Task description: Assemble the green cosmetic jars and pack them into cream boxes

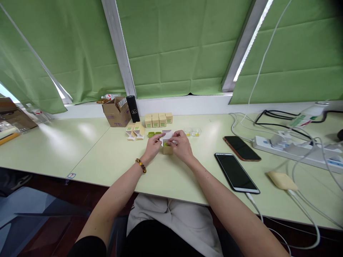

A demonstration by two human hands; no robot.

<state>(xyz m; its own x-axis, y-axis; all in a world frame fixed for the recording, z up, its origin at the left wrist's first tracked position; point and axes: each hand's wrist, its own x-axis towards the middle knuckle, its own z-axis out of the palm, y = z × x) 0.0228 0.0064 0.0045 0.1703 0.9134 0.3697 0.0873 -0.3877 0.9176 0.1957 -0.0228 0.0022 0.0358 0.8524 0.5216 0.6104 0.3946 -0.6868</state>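
A small tan cardboard box stands upright on the table in front of me, its white-lined lid flap raised at the back. Something green shows in its opening. My left hand has its fingertips closed at the box's left side and flap. Over the top right of the box, my right hand is in a pinch; what its fingers hold is hidden. Just behind are small green containers. Clear cups with yellow bits sit to the right.
Several closed tan boxes stand at the back, with two open ones to their left. A larger carton and a black cylinder are beyond. Two phones, a power strip and cables occupy the right.
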